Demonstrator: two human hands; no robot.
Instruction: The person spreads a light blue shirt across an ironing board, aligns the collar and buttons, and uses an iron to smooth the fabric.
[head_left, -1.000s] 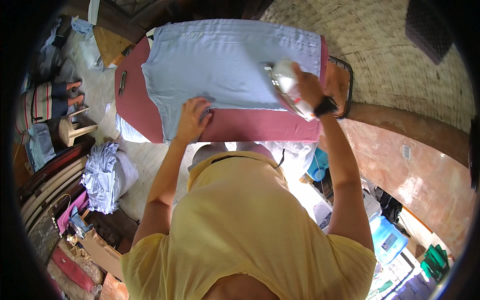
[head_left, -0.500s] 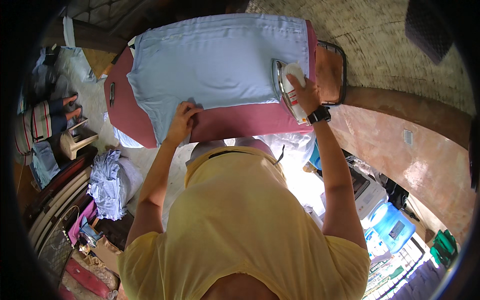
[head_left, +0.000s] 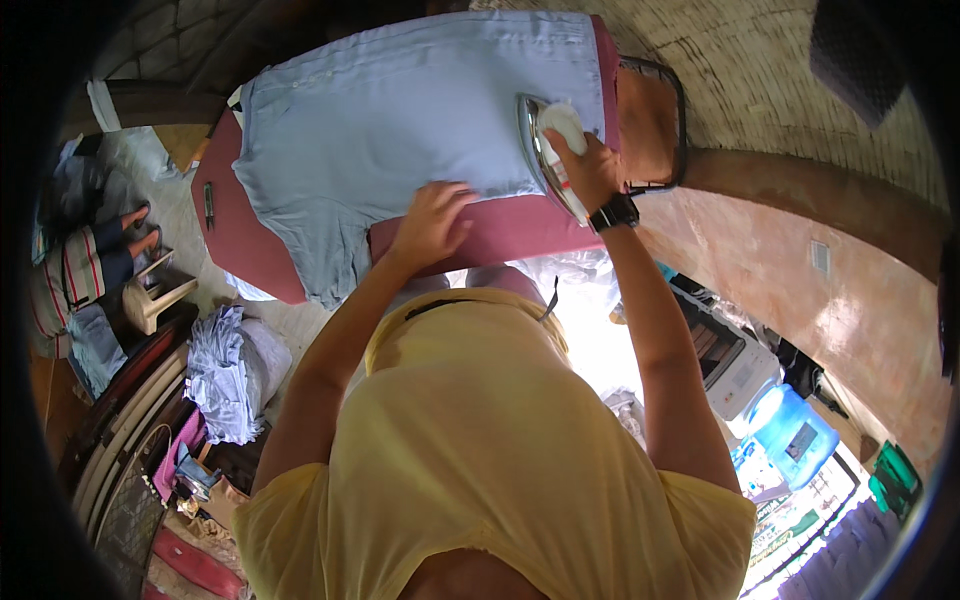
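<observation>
A light blue shirt (head_left: 400,125) lies spread over a maroon-covered ironing board (head_left: 500,232), with its sleeve hanging toward the near left edge. Toward the board's right end, my right hand (head_left: 588,172) is wrapped round the handle of a white clothes iron (head_left: 545,155), whose metal soleplate edge faces left. The iron rests on or just above the shirt near its right edge; I cannot tell which. My left hand (head_left: 436,224) is open, its fingers stretched out and slightly apart over the shirt's near edge and the maroon cover. Nothing shows in it.
A slim dark object (head_left: 209,205) lies on the board's left end. A bundle of blue garments (head_left: 222,375) sits on the floor at left, near a small stool (head_left: 150,300). Someone's feet (head_left: 142,230) show beyond. At right are a wall (head_left: 760,230) and a blue water jug (head_left: 790,430).
My left hand has moved right along the shirt's near edge, its fingers straightening. The iron in my right hand has shifted slightly left and up in the picture; the whole view has also shifted.
</observation>
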